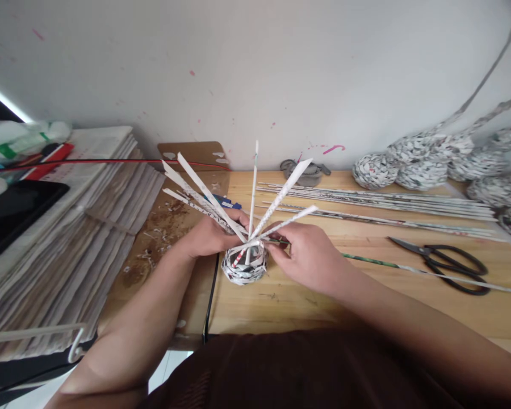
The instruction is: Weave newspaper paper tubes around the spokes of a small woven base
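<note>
- Left hand (206, 236) clamps the woven basket (243, 268) from its left side; right hand (309, 255) pinches a paper strand (366, 260) at the basket's right rim.
- The strand is best drawn snug, I judge, with the fanned stakes (281, 196) above the basket kept evenly spread.
- Scissors (451, 264) lie right of the basket on the worktop (323, 301).

Black scissors (447, 262); seemingly newsprint-patterned basket (244, 268)
</note>
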Demonstrator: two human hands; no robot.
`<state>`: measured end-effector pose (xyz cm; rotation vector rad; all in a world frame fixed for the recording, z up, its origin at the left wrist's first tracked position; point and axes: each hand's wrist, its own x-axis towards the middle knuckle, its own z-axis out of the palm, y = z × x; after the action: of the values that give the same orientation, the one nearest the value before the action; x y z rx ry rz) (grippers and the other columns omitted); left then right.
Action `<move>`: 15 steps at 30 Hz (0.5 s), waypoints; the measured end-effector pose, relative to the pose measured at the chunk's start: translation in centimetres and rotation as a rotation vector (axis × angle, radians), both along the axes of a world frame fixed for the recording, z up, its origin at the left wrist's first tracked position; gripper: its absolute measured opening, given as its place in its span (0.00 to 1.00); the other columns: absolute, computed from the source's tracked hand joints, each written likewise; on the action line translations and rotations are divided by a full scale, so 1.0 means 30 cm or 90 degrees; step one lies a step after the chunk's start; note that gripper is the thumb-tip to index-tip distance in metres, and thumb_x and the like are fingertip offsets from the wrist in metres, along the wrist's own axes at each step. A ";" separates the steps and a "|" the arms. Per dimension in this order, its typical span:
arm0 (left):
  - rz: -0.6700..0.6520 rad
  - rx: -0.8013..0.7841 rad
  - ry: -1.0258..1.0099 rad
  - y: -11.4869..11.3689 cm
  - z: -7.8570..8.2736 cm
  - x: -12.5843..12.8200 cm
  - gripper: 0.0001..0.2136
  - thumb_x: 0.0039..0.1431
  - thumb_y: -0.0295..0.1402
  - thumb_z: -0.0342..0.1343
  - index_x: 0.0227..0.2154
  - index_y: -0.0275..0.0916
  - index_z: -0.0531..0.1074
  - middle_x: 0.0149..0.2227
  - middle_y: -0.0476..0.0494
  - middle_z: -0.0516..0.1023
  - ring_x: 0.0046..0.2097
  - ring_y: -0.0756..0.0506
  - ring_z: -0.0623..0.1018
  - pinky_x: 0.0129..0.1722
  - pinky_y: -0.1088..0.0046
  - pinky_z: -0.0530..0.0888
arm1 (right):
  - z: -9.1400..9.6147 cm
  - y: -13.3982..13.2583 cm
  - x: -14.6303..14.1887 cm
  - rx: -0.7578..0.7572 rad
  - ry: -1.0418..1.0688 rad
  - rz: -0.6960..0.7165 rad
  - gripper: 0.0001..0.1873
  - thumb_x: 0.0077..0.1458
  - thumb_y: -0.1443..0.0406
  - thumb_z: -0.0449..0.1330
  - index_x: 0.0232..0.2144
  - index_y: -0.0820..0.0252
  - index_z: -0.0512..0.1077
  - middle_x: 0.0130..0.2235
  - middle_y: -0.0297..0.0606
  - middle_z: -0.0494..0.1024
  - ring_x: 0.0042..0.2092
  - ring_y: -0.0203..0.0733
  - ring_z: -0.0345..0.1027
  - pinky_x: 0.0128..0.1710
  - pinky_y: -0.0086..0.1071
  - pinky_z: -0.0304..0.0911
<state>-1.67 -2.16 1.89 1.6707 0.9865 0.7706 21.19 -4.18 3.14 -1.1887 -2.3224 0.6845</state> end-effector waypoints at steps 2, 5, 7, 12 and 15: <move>-0.002 0.015 0.013 0.001 0.000 0.000 0.10 0.50 0.35 0.68 0.29 0.34 0.76 0.30 0.44 0.83 0.30 0.49 0.79 0.30 0.77 0.77 | -0.013 0.002 -0.006 0.069 -0.030 0.010 0.07 0.59 0.69 0.60 0.38 0.60 0.78 0.36 0.41 0.83 0.35 0.42 0.75 0.37 0.33 0.65; 0.009 0.036 0.021 0.001 0.000 0.002 0.10 0.49 0.34 0.69 0.28 0.34 0.75 0.31 0.44 0.83 0.29 0.50 0.79 0.30 0.77 0.77 | -0.038 0.007 -0.012 0.180 -0.086 0.050 0.08 0.62 0.70 0.57 0.37 0.65 0.78 0.37 0.46 0.82 0.39 0.47 0.75 0.42 0.38 0.67; 0.024 0.029 0.028 -0.001 -0.002 0.005 0.11 0.48 0.35 0.69 0.28 0.34 0.75 0.28 0.46 0.81 0.28 0.50 0.78 0.30 0.78 0.76 | -0.054 0.007 -0.016 0.233 -0.122 0.074 0.09 0.62 0.71 0.56 0.36 0.67 0.77 0.37 0.48 0.82 0.39 0.49 0.74 0.42 0.39 0.67; 0.038 0.014 0.031 -0.004 -0.014 0.012 0.11 0.45 0.35 0.69 0.28 0.34 0.75 0.27 0.46 0.80 0.28 0.48 0.79 0.31 0.75 0.78 | -0.067 -0.010 -0.032 0.277 -0.179 0.105 0.10 0.59 0.73 0.57 0.41 0.69 0.76 0.39 0.52 0.82 0.41 0.50 0.74 0.44 0.40 0.67; 0.031 0.028 0.031 -0.003 -0.016 0.011 0.09 0.46 0.33 0.68 0.29 0.34 0.76 0.27 0.46 0.81 0.29 0.48 0.80 0.31 0.75 0.78 | -0.043 -0.012 -0.030 0.186 -0.177 0.091 0.11 0.61 0.72 0.54 0.40 0.67 0.77 0.40 0.50 0.82 0.40 0.48 0.74 0.42 0.38 0.66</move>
<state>-1.36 -2.24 1.40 1.7153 1.0549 0.7925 20.28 -4.55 1.84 -1.0458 -2.6440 0.2213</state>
